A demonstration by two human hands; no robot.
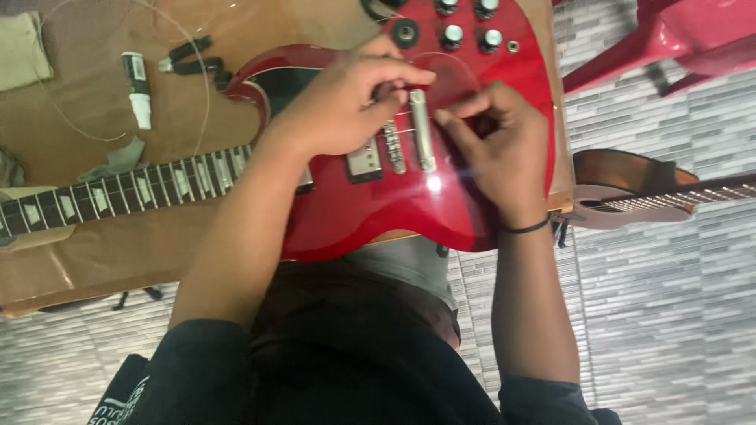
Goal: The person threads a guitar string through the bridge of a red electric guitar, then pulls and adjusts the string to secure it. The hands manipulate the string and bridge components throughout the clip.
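Two bare hands work over a red electric guitar [370, 208] lying flat on a brown-covered bench [94, 244], its body at the near right edge and its neck [118, 193] running toward the left edge. The left hand [339, 106] rests on the body with fingertips pressed together over the chrome tailpiece [423, 142], seemingly pinching a thin string [441, 57]. The right hand [496, 149], just beside it, curls with thumb and fingers pinched at the same bar. Four knobs [468, 24] sit toward the far edge. A small white tube [138, 86] and black pliers [193, 59] lie near the far left corner. Beyond the right edge, another guitar [630, 193] rests over the tiled floor.
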